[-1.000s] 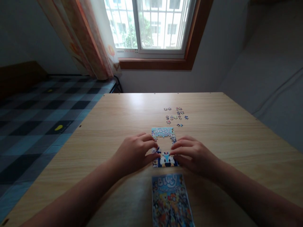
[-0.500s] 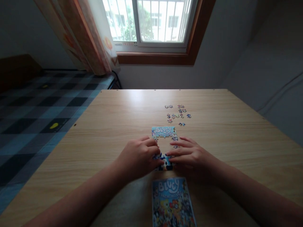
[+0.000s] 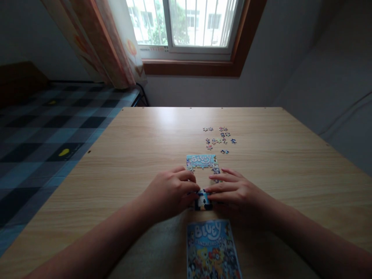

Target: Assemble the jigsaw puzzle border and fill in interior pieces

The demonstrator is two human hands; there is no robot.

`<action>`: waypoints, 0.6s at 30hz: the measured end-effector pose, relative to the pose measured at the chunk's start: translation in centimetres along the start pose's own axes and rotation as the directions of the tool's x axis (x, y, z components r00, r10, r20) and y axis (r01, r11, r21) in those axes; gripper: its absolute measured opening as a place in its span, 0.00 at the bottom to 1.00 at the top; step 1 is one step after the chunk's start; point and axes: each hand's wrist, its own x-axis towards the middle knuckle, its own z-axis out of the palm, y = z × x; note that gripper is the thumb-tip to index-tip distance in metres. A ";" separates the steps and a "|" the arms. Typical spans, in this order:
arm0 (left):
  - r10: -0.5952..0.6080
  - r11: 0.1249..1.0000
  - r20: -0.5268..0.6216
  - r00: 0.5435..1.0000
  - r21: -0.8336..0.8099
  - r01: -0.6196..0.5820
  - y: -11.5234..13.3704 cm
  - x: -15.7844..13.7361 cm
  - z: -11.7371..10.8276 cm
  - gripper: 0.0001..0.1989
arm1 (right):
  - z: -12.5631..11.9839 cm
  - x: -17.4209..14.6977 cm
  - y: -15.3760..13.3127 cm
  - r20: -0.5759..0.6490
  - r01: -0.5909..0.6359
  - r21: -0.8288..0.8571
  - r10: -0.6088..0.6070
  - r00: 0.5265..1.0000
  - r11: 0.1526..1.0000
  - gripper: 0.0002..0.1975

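A partly assembled jigsaw puzzle (image 3: 202, 159) lies on the wooden table, with a bare gap in its middle. Its top strip carries the "Bluey" lettering, and dark blue and white pieces (image 3: 204, 203) form the bottom. My left hand (image 3: 177, 190) is curled at the lower left of the puzzle, its fingertips closed on a puzzle piece that they mostly hide. On the right side, my right hand (image 3: 234, 190) lies with fingers stretched and apart, touching the puzzle's right border and the bottom pieces.
Several loose jigsaw pieces (image 3: 219, 141) are scattered beyond the puzzle. Nearest me lies a "Bluey" picture sheet or box (image 3: 213, 248). The wooden table (image 3: 130, 155) stands beside a bed with a checked cover (image 3: 58, 124), under a window (image 3: 200, 27).
My left fingertips have shifted slightly right and inward at the bottom pieces, and the thumb has drawn back. My right hand stays nearly still. The view has tilted a little.
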 end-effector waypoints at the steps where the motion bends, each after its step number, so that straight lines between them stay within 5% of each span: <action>1: -0.002 1.000 -0.002 1.000 -0.006 0.002 0.0 0.0 0.0 0.07 | 0.0 0.0 0.0 -0.001 0.003 0.001 -0.003 1.000 1.000 0.10; 18: -0.018 0.998 -0.007 1.000 0.058 0.019 0.5 0.3 0.1 0.11 | 0.0 0.0 0.2 0.009 -0.006 0.019 0.006 1.000 1.000 0.11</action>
